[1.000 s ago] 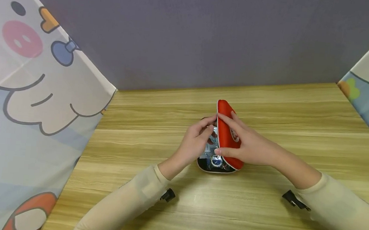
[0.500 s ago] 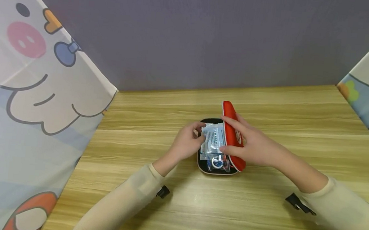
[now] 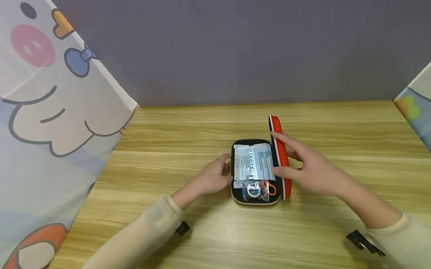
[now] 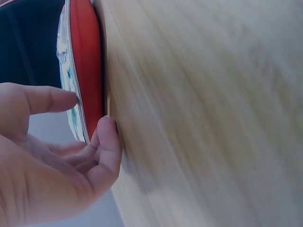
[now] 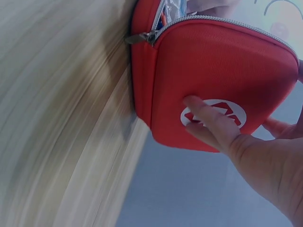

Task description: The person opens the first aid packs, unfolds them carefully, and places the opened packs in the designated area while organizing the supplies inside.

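The red case (image 3: 236,195) lay open on the table (image 3: 252,247) just right of the frame's middle, its lid (image 3: 282,154) standing nearly upright along the right side. The left hand (image 3: 212,176) had its grip bent round the left rim, pinching the wall, probably to steady the base against any pull from the lid. The right hand (image 3: 317,172) was not clenched: its fingers were spread and touched the lid, seemingly so that it would not fall shut over the contents. Inside, pale blue packets (image 3: 253,163) lay flat across the base, perhaps because that shape suited its shallow depth, while a clear bag (image 3: 253,190) and an orange loop (image 3: 272,189) took the lower strip. Only the head view laid out these contents. The left wrist view added the red outer wall, with one fingertip against the zipped rim and another low by the table, and the lid's dark lining (image 4: 33,42) at upper left. The right wrist view alone showed the white-and-red emblem (image 5: 229,111) clearly and the zipper pull (image 5: 138,38) at the upper-left corner.
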Demonstrator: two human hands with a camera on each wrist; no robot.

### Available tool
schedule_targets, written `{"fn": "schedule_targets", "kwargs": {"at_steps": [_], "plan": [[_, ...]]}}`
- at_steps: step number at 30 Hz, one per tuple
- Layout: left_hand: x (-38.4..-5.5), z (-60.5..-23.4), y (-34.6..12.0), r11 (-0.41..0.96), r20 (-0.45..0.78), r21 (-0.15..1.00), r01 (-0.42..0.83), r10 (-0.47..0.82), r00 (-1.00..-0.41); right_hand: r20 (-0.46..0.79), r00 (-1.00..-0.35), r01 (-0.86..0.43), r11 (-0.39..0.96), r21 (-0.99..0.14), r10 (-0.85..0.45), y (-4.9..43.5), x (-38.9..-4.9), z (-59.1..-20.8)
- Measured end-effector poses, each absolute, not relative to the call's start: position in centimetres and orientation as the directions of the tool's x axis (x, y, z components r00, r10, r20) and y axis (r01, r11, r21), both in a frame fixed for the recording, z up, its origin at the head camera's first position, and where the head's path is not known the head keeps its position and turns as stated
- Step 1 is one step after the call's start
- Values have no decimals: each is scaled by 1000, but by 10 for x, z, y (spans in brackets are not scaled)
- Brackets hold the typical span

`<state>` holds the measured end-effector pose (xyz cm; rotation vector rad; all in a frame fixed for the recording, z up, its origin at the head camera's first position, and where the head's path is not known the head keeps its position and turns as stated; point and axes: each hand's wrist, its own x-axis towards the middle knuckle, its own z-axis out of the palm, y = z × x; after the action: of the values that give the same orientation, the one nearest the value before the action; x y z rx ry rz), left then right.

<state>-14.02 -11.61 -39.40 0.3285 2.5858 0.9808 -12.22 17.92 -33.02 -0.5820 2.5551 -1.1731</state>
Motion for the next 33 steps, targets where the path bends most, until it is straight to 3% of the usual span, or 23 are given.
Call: {"fn": "schedule_targets", "kwargs": {"at_steps": [14, 24, 33], "plan": [[-143, -391, -123, 746, -287, 661, 80, 349, -892, -50, -894, -248, 583, -774, -445, 206, -122, -333], [-151, -395, -138, 707, -286, 707, 26, 319, -904, -14, -897, -235, 503, -831, -443, 229, -128, -351], [-153, -400, -146, 607, -308, 792, -60, 314, -898, -73, -909, -198, 579, -790, -411, 256, -132, -370]]}}
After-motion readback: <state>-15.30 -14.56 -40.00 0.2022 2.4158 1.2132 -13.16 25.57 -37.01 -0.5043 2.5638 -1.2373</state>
